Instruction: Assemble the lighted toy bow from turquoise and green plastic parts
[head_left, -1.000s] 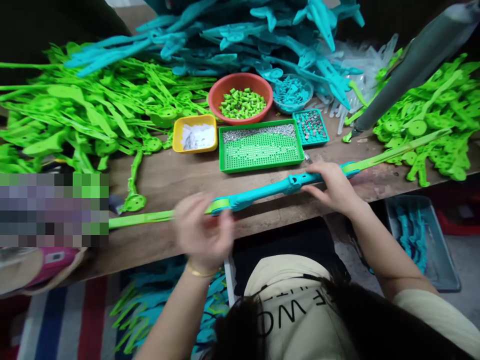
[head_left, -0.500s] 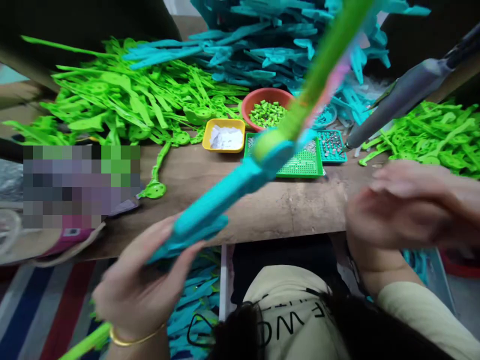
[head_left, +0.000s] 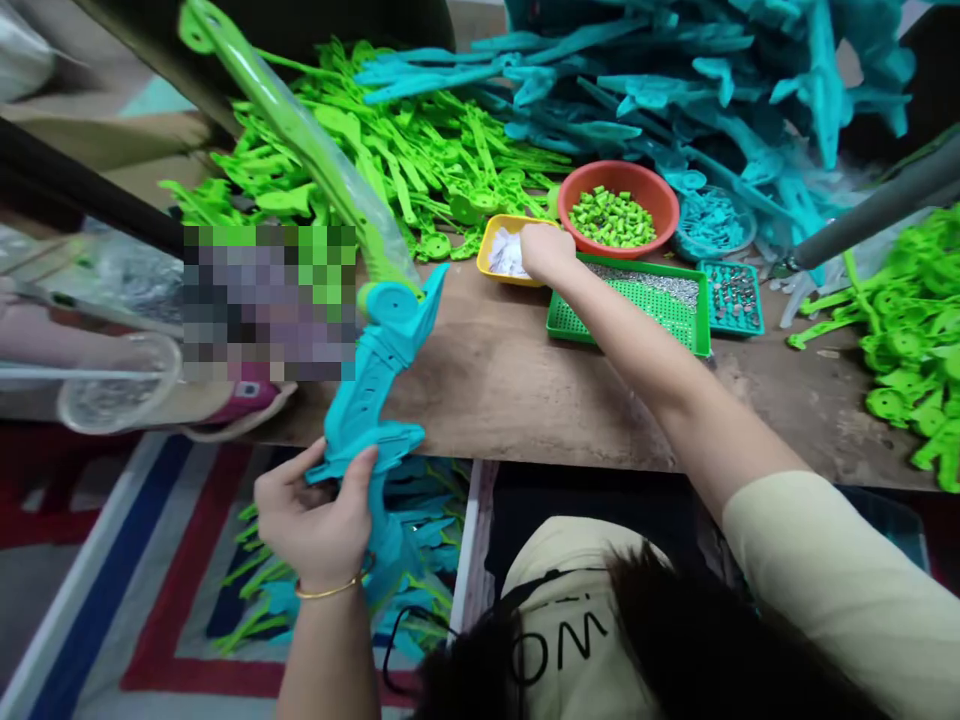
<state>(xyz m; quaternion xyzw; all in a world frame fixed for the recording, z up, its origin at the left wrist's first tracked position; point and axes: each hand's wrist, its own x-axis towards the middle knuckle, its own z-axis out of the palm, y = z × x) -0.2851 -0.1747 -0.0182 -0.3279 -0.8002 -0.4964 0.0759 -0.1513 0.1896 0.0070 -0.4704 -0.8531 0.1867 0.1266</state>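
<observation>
My left hand [head_left: 315, 520] pinches the lower end of a blue-and-green plastic toy sword [head_left: 364, 385]. Its blue handle slants up over the table edge, and a long green blade in clear film leans up to the left from a round joint. At the yellow dish [head_left: 495, 232], my right hand [head_left: 547, 252] reaches in over its right side with the fingers closed. Whitish material [head_left: 505, 254] lies in that dish. My right fingertips are hidden, so what they hold cannot be made out.
A red bowl [head_left: 660, 180] of green pieces, a green tray [head_left: 555, 325] of metal bits and a small blue tray [head_left: 760, 325] stand on the wooden table [head_left: 510, 400]. Behind are heaps of green parts [head_left: 420, 130] and blue parts [head_left: 570, 100]. A grey pole [head_left: 870, 210] slants in at right.
My right hand has moved left and away from me to the yellow dish. The toy's green blade has swung from leaning right to leaning left. My view has shifted left.
</observation>
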